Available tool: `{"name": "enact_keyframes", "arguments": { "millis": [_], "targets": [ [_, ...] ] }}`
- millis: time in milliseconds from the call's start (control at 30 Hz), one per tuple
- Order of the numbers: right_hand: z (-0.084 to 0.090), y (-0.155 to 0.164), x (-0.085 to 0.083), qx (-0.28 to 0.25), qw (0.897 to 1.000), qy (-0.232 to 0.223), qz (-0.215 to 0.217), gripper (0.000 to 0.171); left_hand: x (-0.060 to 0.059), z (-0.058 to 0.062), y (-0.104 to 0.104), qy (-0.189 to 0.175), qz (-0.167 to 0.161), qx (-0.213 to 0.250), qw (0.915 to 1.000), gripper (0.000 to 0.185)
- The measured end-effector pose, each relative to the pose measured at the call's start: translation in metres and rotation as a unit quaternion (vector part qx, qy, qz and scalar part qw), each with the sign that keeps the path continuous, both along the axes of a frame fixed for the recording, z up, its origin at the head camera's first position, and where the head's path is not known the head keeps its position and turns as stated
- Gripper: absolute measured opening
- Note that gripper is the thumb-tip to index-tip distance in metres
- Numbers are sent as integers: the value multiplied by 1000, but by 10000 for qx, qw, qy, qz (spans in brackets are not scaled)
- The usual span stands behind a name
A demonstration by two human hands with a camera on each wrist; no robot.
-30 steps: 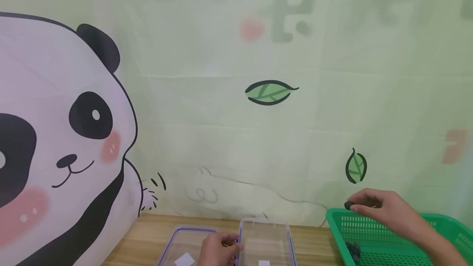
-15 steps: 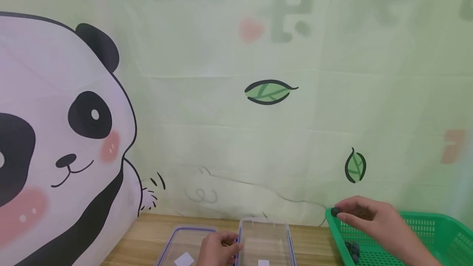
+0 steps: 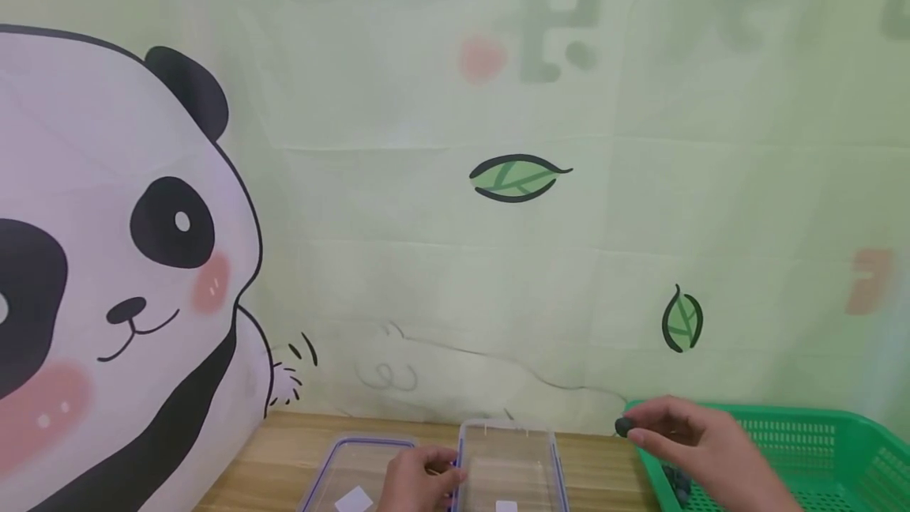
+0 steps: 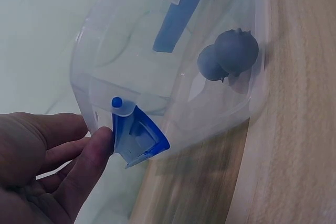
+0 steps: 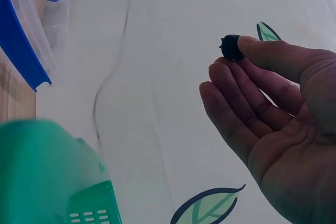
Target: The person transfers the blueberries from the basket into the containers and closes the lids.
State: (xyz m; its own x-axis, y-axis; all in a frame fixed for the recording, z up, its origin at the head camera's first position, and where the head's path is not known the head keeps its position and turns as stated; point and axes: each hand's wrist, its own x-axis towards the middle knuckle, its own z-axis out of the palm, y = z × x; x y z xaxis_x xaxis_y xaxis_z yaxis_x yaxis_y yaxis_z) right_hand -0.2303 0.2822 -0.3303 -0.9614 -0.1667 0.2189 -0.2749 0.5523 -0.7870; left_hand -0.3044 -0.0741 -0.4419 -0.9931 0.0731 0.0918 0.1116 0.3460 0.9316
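My right hand [image 3: 700, 445] pinches one dark blueberry [image 5: 231, 47] between thumb and fingertips, just past the left rim of the green basket [image 3: 839, 419]. Below that hand, several more blueberries [image 3: 678, 484] lie in the basket's left end. My left hand [image 3: 419, 480] holds the left wall of a clear plastic container [image 3: 557, 457], with its thumb beside a blue latch [image 4: 139, 135] in the left wrist view. On the container's floor, two blueberries [image 4: 236, 51] sit against each other.
Left of the container lies another clear plastic piece [image 3: 341, 457] with a blue edge and a white square label [image 3: 354, 499]. Everything stands on a wooden table [image 3: 600, 472]. Close behind hangs a pale green cloth [image 3: 426, 275] printed with a panda and leaves.
My right hand has moved left and slightly down with the blueberry, from over the basket to beyond its left rim. The left hand has stayed in place on the container.
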Motion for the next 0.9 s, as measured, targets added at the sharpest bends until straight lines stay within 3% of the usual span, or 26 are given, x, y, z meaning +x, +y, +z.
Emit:
{"name": "enact_keyframes", "arguments": {
  "millis": [167, 367, 567, 733, 900],
  "targets": [
    [-7, -15, -3, 5, 9994, 141, 302, 31, 0, -1, -4, 124, -74, 102, 9998, 24],
    [-24, -39, -11, -230, 9936, 245, 1079, 22, 0, -2, -7, 189, -83, 40, 9998, 26],
    [-41, -64, -16, -425, 9861, -257, 1584, 16, 1, -3, -6, 46, -80, -105, 9999, 25],
    [-55, -79, -21, -489, 9734, -794, 2091, 14, 0, -3, -4, 28, -31, -69, 10000, 25],
    [-65, -88, -25, -296, 9663, -1205, 2257, 14, 0, -2, -2, 76, -66, -29, 9999, 26]
  ]
}}
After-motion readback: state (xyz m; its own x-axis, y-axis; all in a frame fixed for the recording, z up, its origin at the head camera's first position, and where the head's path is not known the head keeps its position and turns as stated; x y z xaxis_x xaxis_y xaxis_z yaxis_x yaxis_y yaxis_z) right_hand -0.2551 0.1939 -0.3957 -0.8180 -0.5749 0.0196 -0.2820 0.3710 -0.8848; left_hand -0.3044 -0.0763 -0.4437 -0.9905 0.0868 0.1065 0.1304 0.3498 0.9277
